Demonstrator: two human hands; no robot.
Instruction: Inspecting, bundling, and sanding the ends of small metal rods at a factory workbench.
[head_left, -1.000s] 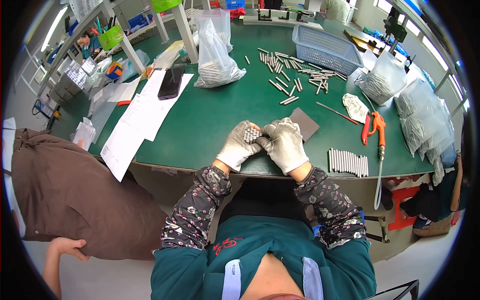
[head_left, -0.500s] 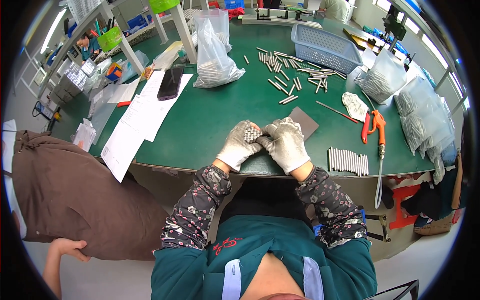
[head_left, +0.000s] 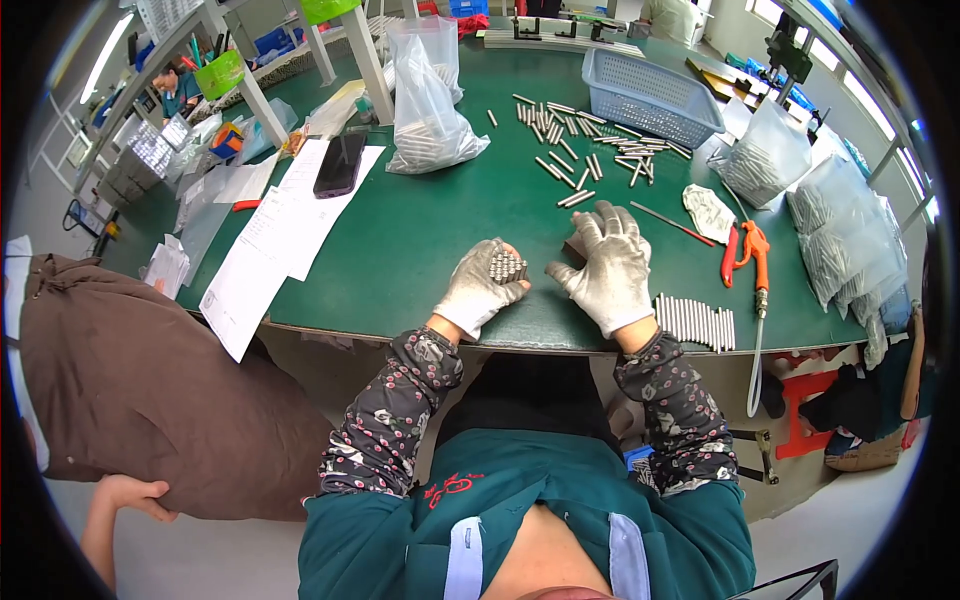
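A green-topped work table point(head_left: 430, 230) is carrying everything here. Loose metal rods point(head_left: 585, 155) are lying scattered toward its far side, in front of a blue plastic basket point(head_left: 650, 95). A neat row of rods point(head_left: 695, 322) is sitting by the near edge on the right, with orange-handled pliers point(head_left: 745, 250) and a crumpled white glove point(head_left: 708, 212) lying just beyond. White paper sheets point(head_left: 285, 225) are overhanging the left edge, a dark phone point(head_left: 340, 165) resting on them. Clear bags point(head_left: 425, 110), probably holding more rods, are standing at the back.
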